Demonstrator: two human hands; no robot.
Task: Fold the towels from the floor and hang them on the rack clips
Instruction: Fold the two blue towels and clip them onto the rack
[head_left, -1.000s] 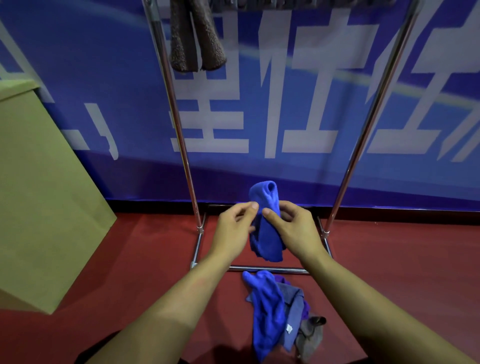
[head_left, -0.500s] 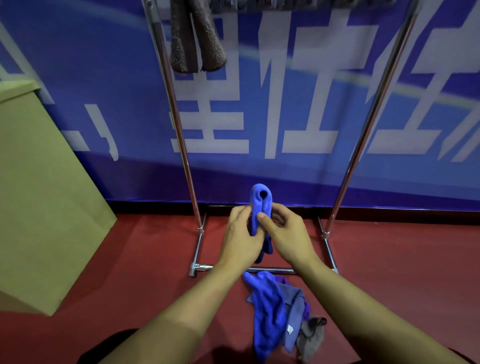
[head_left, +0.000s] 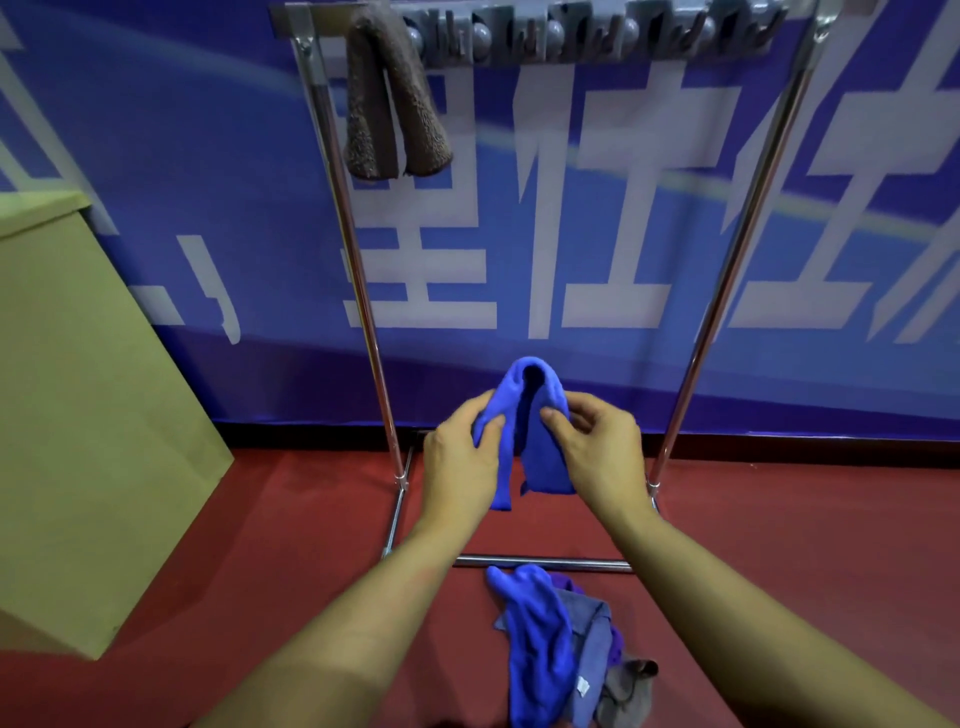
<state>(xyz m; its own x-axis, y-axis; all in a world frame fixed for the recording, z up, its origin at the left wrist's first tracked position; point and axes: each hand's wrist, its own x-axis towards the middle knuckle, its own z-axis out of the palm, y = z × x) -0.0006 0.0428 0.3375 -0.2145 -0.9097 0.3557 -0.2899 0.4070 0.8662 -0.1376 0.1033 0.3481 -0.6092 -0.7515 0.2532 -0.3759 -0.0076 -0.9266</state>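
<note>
I hold a folded blue towel (head_left: 537, 441) upright in front of the metal rack (head_left: 363, 291). My left hand (head_left: 462, 457) grips its left flap, thumb on the front. My right hand (head_left: 597, 447) pinches the right flap, and the fold loops over at the top. A grey row of clips (head_left: 587, 31) runs along the rack's top bar. A brown towel (head_left: 395, 104) hangs from the leftmost clip. On the red floor lies a pile of towels (head_left: 561, 649): blue, grey-blue, purple and grey.
A tan cardboard box (head_left: 78, 415) stands at the left on the red floor (head_left: 805, 545). A blue banner with white characters (head_left: 571, 218) covers the wall behind the rack. The rack's base bar (head_left: 540, 562) crosses the floor just beyond the pile.
My hands have drawn apart, spreading the two flaps of the blue towel. The view has tilted up, and the clip row at the rack's top now shows.
</note>
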